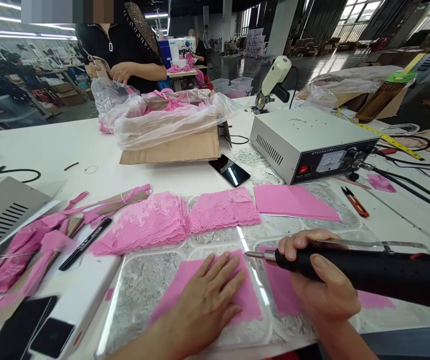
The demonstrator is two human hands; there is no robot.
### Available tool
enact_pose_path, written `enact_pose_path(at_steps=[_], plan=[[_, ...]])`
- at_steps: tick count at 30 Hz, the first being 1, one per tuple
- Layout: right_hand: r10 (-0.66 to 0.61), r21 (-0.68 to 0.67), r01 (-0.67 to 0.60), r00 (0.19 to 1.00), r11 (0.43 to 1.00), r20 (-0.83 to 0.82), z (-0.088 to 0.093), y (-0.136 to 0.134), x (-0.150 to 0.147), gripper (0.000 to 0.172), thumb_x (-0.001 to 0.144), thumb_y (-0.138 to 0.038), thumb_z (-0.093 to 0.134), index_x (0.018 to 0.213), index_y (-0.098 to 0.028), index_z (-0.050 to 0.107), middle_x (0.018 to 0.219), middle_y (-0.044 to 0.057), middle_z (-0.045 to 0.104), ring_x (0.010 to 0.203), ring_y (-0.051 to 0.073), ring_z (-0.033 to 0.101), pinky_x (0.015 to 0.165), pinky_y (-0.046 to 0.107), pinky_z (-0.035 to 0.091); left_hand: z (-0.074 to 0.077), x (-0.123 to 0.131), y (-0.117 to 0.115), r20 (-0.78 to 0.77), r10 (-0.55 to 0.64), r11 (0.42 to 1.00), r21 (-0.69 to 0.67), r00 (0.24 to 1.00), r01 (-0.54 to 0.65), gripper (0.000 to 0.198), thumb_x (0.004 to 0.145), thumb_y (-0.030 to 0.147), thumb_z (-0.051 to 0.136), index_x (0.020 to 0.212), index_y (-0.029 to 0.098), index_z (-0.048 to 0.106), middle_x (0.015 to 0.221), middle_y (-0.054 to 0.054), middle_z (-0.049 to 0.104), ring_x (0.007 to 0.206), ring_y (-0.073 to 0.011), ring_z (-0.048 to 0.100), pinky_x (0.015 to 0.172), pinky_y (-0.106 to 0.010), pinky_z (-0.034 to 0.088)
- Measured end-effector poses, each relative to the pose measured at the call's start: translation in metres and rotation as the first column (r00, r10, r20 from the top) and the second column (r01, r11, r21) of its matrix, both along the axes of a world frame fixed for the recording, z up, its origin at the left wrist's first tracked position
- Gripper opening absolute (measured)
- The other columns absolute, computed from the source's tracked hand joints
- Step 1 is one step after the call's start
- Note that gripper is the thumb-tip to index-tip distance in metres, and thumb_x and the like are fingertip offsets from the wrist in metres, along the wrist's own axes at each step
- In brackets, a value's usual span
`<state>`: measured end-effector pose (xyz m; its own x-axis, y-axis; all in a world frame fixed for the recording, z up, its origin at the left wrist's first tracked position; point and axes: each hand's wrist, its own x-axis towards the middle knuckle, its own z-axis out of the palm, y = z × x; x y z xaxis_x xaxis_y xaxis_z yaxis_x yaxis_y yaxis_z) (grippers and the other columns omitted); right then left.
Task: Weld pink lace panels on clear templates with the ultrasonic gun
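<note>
The left hand (207, 300), spread a little, lies flat on a thin, matte pink cloth piece (250, 295) with slanting sides, on a glossy marble-patterned mat (143, 285). Beside it, the right hand (323, 285) grips a black cylindrical tool (380, 270); its slim metal tip (263, 255) sits at the cloth's corner, though I can't tell whether they touch. Beyond lie 2 ragged-edged lace stacks (151, 220), then, across the white worktop (87, 135), 1 plastic-lined cardboard carton (173, 150).
</note>
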<state>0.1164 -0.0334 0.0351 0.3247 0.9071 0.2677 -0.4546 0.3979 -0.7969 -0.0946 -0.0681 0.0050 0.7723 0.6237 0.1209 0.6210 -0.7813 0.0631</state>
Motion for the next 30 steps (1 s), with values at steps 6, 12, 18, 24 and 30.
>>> enact_pose_path(at_steps=[6,12,18,24,30], plan=[[-0.021,0.018,0.020,0.999,1.000,0.024,0.002,0.001,-0.004,0.012,0.076,-0.025,0.066,0.088,-0.023,0.064,0.075,-0.002,0.056,0.059,0.012,0.055,0.059,0.032,0.051,-0.002,0.001,0.000,0.005,-0.004,1.000,0.024,1.000,0.004,0.054,0.098,0.036,0.055,0.145,0.014,0.040,0.153,-0.012,0.041,0.139,-0.0317,0.042,0.108,-0.051,0.045],[0.006,0.044,-0.008,0.998,0.999,0.058,0.001,0.003,-0.009,0.010,0.078,-0.024,0.065,0.089,-0.023,0.063,0.076,-0.002,0.055,0.060,0.012,0.056,0.060,0.033,0.052,-0.004,0.001,0.000,0.016,-0.008,0.999,0.052,1.000,0.007,0.053,0.099,0.037,0.052,0.145,0.014,0.040,0.152,-0.012,0.042,0.139,-0.0315,0.042,0.109,-0.051,0.044],[0.020,0.063,-0.025,0.997,0.998,0.077,-0.002,0.005,-0.011,0.010,0.079,-0.022,0.064,0.089,-0.023,0.062,0.077,-0.002,0.056,0.061,0.012,0.056,0.061,0.033,0.052,-0.009,0.000,0.000,0.037,0.006,0.999,0.044,0.999,-0.008,0.052,0.100,0.039,0.050,0.146,0.017,0.040,0.154,-0.009,0.040,0.141,-0.0288,0.039,0.114,-0.047,0.037],[0.040,0.096,-0.049,0.994,0.994,0.101,-0.001,0.004,-0.012,0.010,0.082,-0.023,0.064,0.091,-0.023,0.063,0.079,-0.002,0.057,0.062,0.012,0.058,0.061,0.032,0.052,-0.005,0.000,0.000,0.037,0.004,0.997,0.078,0.999,-0.007,0.051,0.101,0.039,0.050,0.146,0.016,0.041,0.152,-0.009,0.043,0.140,-0.0283,0.041,0.114,-0.046,0.038],[0.033,0.110,-0.044,0.995,0.993,0.097,-0.001,0.004,-0.011,0.010,0.082,-0.023,0.065,0.092,-0.022,0.062,0.081,-0.002,0.057,0.063,0.011,0.058,0.063,0.031,0.052,-0.005,0.000,-0.001,0.043,0.007,0.996,0.092,0.999,-0.011,0.051,0.101,0.039,0.049,0.146,0.016,0.042,0.154,-0.008,0.041,0.142,-0.0270,0.039,0.119,-0.046,0.029]])
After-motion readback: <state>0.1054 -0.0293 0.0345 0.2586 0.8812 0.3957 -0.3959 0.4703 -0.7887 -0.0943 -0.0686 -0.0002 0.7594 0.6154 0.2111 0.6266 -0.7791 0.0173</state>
